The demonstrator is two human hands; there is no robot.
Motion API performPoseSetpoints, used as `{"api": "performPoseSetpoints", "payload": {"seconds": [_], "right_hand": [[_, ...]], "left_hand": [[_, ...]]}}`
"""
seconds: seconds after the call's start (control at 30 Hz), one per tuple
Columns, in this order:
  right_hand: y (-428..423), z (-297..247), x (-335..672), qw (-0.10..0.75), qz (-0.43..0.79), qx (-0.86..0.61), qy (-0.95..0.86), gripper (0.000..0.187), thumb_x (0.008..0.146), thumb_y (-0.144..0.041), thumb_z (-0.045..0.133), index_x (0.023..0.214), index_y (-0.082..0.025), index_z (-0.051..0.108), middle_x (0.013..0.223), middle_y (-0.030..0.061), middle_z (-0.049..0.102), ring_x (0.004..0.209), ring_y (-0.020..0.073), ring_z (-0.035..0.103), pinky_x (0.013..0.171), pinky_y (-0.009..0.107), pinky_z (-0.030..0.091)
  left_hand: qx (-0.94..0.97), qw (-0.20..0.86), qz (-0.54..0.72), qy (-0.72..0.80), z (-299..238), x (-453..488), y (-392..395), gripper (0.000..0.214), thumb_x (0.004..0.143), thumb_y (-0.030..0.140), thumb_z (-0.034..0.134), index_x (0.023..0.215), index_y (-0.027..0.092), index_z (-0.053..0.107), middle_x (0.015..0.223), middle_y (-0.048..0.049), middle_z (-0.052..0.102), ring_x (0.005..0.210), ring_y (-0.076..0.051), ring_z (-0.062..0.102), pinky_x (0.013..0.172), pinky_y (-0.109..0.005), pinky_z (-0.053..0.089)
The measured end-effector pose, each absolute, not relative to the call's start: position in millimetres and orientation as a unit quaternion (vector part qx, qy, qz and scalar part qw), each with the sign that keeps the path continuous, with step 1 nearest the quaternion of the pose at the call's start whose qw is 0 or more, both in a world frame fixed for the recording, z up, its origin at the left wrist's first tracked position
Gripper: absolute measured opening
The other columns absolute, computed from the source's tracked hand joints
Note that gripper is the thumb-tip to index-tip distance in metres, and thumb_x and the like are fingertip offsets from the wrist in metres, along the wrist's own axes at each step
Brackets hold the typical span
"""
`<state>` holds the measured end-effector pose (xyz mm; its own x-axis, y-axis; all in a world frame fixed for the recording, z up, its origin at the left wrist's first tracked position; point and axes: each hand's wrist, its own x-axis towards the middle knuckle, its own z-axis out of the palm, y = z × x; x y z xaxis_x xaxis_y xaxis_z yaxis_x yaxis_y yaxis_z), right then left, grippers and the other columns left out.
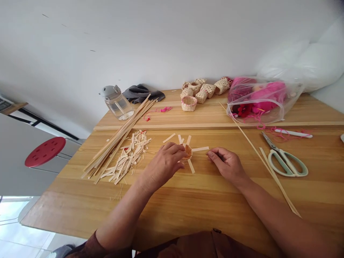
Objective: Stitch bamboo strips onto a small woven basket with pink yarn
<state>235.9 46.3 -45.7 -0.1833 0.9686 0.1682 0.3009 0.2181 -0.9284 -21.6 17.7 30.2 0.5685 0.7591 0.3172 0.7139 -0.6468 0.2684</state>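
Observation:
A small round basket [189, 152] in the making lies at the middle of the table, with flat pale strips sticking out around it. My left hand [170, 159] is curled over its left edge, fingers closed on the rim and hiding that side. One bamboo-like strip [201, 148] points right from the basket towards my right hand [225, 163]. Thumb and fingertips of that hand are pinched together just beyond the strip's end; whatever is between them is too small to make out. Past the left hand lies a loose short strip [169, 138].
Left are cut scraps [131, 157], long strips [118, 138] and a water bottle [116, 103]. Several finished small baskets [189, 104] stand at the back. Scissors [286, 161], a white pen-like tool [294, 133] and a clear bag of pink yarn [268, 96] are on the right.

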Motion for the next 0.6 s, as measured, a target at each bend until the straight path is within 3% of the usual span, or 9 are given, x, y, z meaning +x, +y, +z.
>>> {"api": "performPoseSetpoints", "payload": {"seconds": [0.13,0.23,0.4,0.6], "right_hand": [[37,-37,231,0.473,0.307,-0.470,-0.679,0.022,0.094,-0.041,0.061,0.094,-0.020,0.070,0.082,0.0039,0.071,0.072,0.0164,0.063,0.068,0.029,0.052],[30,-32,225,0.466,0.233,-0.415,-0.746,0.014,0.093,-0.033,0.064,0.099,-0.023,0.072,0.087,0.0043,0.073,0.072,0.0160,0.063,0.070,0.030,0.053],[28,-36,212,0.358,0.224,-0.321,-0.848,0.041,0.098,-0.024,0.056,0.139,-0.025,0.056,0.112,0.0079,0.072,0.097,0.0200,0.067,0.086,0.035,0.055],[29,-31,215,0.350,0.218,-0.333,-0.848,0.013,0.098,-0.023,0.054,0.105,-0.022,0.065,0.096,0.0066,0.067,0.087,0.0193,0.063,0.078,0.031,0.051]], "left_hand": [[0.887,0.039,0.226,0.400,15,-25,22,0.028,0.089,0.024,0.071,0.116,0.022,0.067,0.120,-0.0071,0.069,0.110,-0.024,0.058,0.099,-0.044,0.053],[0.886,0.043,0.258,0.382,7,-25,23,0.033,0.090,0.029,0.071,0.122,0.023,0.064,0.120,-0.0075,0.069,0.108,-0.023,0.058,0.097,-0.044,0.053],[0.884,0.053,0.300,0.354,1,-21,21,0.045,0.090,0.035,0.069,0.131,0.023,0.057,0.122,-0.0086,0.068,0.109,-0.022,0.058,0.098,-0.042,0.052],[0.879,0.070,0.338,0.330,4,-11,15,0.052,0.087,0.038,0.073,0.134,0.023,0.056,0.121,-0.0100,0.068,0.111,-0.022,0.061,0.098,-0.040,0.053]]}}
